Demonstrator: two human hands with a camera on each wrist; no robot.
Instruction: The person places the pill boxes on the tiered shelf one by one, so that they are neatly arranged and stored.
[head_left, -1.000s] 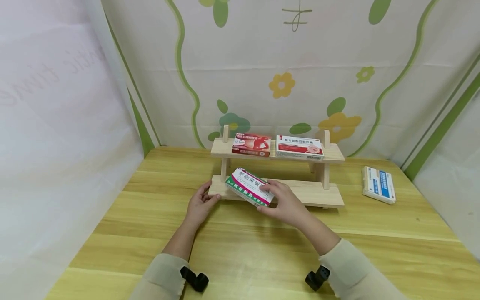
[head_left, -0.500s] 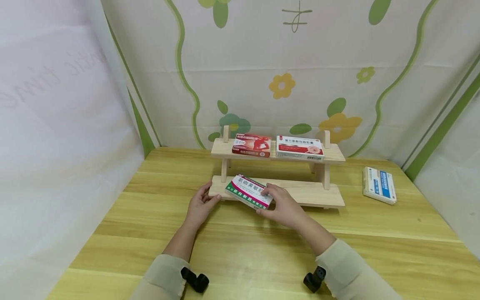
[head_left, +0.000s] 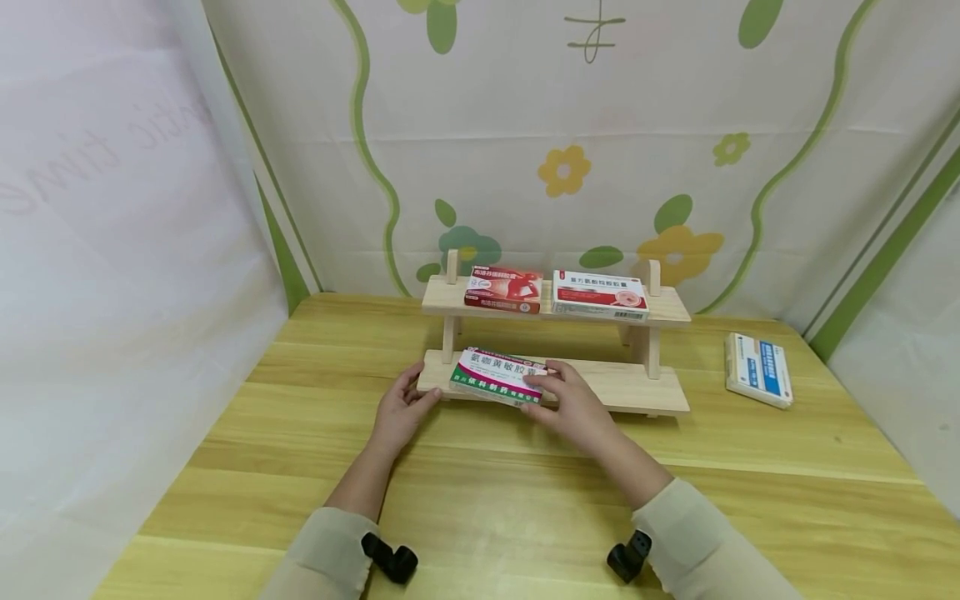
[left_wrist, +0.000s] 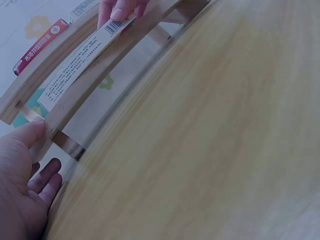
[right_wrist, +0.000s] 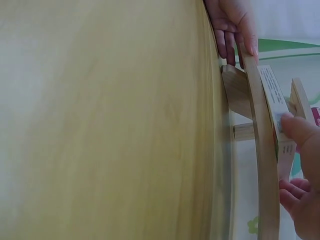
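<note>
A two-tier wooden display shelf (head_left: 615, 387) stands on the table. My right hand (head_left: 576, 407) pinches the right end of a white, green and magenta medicine box (head_left: 495, 377) at the left part of the lower tier. That box lies face up, its left end slightly farther back than its right. In the left wrist view its printed side (left_wrist: 75, 70) runs along the tier's front edge. With thumb on top and fingers below, my left hand (head_left: 399, 410) grips the lower tier's left end.
On the upper tier lie a red medicine box (head_left: 502, 289) at left and a white-and-red medicine box (head_left: 600, 294) at right. A white-and-blue medicine box (head_left: 757, 369) lies on the table (head_left: 480, 508) to the right. A patterned cloth backdrop (head_left: 480, 108) rises behind.
The green and magenta box has come down onto the lower tier and turned to sit straighter along it, moved by my right hand. My left hand stays on the shelf's end.
</note>
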